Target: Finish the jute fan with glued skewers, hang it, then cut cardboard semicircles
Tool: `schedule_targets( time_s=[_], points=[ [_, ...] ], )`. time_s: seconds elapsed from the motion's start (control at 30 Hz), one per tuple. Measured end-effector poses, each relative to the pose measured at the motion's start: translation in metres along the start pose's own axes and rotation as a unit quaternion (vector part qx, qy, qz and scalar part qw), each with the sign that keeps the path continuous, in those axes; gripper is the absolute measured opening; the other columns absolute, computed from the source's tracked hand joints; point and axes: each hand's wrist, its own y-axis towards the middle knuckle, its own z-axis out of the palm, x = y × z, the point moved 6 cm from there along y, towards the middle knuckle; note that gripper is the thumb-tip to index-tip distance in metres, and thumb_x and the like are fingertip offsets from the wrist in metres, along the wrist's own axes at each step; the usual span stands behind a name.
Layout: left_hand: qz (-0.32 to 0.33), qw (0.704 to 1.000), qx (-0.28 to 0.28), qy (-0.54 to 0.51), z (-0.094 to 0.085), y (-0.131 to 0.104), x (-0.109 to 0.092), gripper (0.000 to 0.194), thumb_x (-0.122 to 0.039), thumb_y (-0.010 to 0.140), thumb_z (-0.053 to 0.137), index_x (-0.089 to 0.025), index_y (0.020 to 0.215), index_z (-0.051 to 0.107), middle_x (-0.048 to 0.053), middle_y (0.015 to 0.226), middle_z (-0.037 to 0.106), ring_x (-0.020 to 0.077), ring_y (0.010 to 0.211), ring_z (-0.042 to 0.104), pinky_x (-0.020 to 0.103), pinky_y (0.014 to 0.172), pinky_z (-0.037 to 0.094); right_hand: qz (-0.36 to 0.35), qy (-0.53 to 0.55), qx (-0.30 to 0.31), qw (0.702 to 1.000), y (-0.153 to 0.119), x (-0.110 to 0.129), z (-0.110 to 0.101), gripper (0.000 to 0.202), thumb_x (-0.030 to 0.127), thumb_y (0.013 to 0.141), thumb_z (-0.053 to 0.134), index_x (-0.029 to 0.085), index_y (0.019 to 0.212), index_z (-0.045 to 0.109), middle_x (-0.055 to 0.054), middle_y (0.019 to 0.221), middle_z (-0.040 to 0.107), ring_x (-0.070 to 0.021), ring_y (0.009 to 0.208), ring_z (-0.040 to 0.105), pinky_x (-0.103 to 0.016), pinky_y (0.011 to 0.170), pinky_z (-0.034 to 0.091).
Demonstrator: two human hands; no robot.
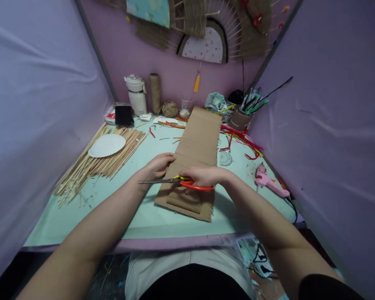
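Note:
A long strip of brown cardboard (198,139) lies lengthwise on the table, its near end toward me. My left hand (160,164) grips the strip's left edge, thumb on top and the other fingers partly hidden beneath. Over the cardboard, my right hand (203,177) is closed on a pair of scissors (195,186) with red handles. The blades point left, past the cardboard's edge and across my left wrist. Under the scissors, a smaller brown piece (187,202) rests on the strip's near end.
Thin wooden sticks (118,156) with a white paper disc (106,145) on top lie at left. To the right are a pink glue gun (270,182), a clear protractor (226,158) and red pipe cleaners (228,141). Twine (169,109), a white-lidded jar (136,96) and a tool cup (241,118) stand behind.

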Motion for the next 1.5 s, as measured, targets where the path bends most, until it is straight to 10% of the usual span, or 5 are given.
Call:
schedule_targets(
  time_s=[0.83, 1.17, 1.3, 1.5],
  points=[
    [0.092, 0.994, -0.033, 0.050, 0.002, 0.002, -0.001, 0.017, -0.014, 0.057, 0.066, -0.013, 0.073, 0.063, 0.002, 0.065, 0.067, 0.0151, 0.060, 0.062, 0.029, 0.070, 0.052, 0.106, 0.070, -0.260, 0.957, -0.020, -0.014, 0.019, 0.020, 0.036, 0.079, 0.064, 0.019, 0.086, 0.055, 0.001, 0.078, 0.060, -0.0136, 0.067, 0.053, -0.022, 0.057, 0.033],
    [0.238, 0.907, -0.152, 0.312, -0.010, -0.004, -0.028, 0.034, -0.021, 0.066, 0.061, -0.017, 0.099, 0.062, 0.010, 0.109, 0.068, 0.0226, 0.103, 0.062, 0.039, 0.098, 0.044, 0.414, -0.002, -0.441, 0.797, -0.130, -0.098, -0.001, 0.017, 0.028, 0.080, 0.057, 0.016, 0.091, 0.058, -0.007, 0.083, 0.065, -0.0209, 0.075, 0.059, -0.026, 0.061, 0.037],
    [0.263, 0.853, -0.055, 0.446, 0.008, -0.022, -0.047, 0.032, -0.032, 0.072, 0.065, -0.021, 0.103, 0.064, 0.007, 0.114, 0.066, 0.0232, 0.109, 0.058, 0.041, 0.102, 0.039, 0.483, -0.031, -0.433, 0.760, -0.151, -0.130, 0.001, 0.024, 0.024, 0.077, 0.059, 0.011, 0.097, 0.061, -0.014, 0.088, 0.067, -0.0262, 0.083, 0.061, -0.029, 0.065, 0.038],
    [0.226, 0.758, 0.263, 0.553, 0.040, -0.061, -0.044, 0.037, -0.040, 0.073, 0.071, -0.020, 0.104, 0.065, 0.008, 0.114, 0.060, 0.0220, 0.110, 0.055, 0.037, 0.100, 0.038, 0.508, -0.064, -0.435, 0.741, -0.146, -0.141, 0.004, 0.031, 0.027, 0.082, 0.059, 0.006, 0.103, 0.064, -0.021, 0.100, 0.067, -0.0298, 0.092, 0.063, -0.033, 0.073, 0.042]
  ],
)
